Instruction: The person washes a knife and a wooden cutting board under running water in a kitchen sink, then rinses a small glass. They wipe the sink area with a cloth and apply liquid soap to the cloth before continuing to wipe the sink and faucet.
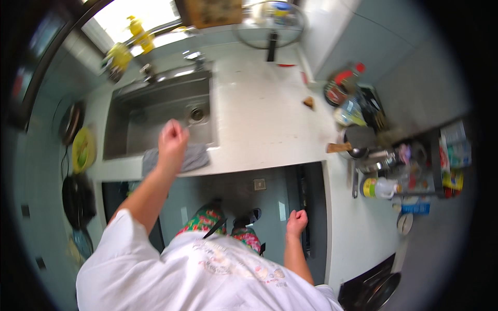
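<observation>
My left hand (173,135) hovers over the front of the stainless steel sink (149,110), fingers curled in, with no object visible in it. Below that wrist, a grey cloth (197,157) is draped along the counter's front edge. Low at my side, my right hand (297,222) is closed into a fist beside the dark cabinet front (316,217); nothing shows in it. The drain (197,113) is visible inside the basin, and a faucet (196,57) rises behind it.
The white countertop (253,120) carries a small brown piece (308,102) and red scraps (286,65). Bottles, including one red-capped bottle (342,85), and a wooden-handled utensil (338,147) crowd the right. A yellow-green basin (83,149) stands left. A wok (381,289) sits lower right.
</observation>
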Tool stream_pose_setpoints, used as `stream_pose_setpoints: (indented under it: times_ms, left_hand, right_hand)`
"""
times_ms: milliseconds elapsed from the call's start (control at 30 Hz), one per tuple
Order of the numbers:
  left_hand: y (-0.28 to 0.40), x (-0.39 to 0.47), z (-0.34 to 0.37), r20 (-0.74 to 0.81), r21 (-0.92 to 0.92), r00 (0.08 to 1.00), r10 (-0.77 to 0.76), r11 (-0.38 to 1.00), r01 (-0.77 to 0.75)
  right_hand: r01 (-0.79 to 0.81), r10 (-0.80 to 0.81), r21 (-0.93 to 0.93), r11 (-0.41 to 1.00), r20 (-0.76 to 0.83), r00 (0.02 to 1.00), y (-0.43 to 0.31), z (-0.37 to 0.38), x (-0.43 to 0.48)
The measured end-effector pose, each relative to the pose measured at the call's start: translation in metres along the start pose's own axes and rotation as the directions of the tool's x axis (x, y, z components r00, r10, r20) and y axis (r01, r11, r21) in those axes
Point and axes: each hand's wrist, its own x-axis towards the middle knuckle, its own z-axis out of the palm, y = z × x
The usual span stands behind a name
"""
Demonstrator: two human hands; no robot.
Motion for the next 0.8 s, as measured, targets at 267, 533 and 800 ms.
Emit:
stream_pose_setpoints:
  times_ms: [267,533,800]
  left_hand:
    - [-0.091,0.039,-0.151,0.301,0.898,0.951,-0.064,0.355,-0.26]
    - [-0.151,-0.057,-0.171,0.699,0.706,0.692,-0.179,0.326,-0.629]
    - [-0.197,-0.049,-0.228,0.796,0.594,0.596,-0.107,0.333,-0.732]
  right_hand:
    - [0.629,-0.559,-0.281,0.725,0.295,0.775,-0.198,0.035,-0.012]
    - [0.787,-0.565,-0.144,0.6,0.62,0.545,-0.283,0.167,-0.042]
    - [0.809,-0.558,-0.343,0.477,0.593,0.58,-0.314,0.19,0.0]
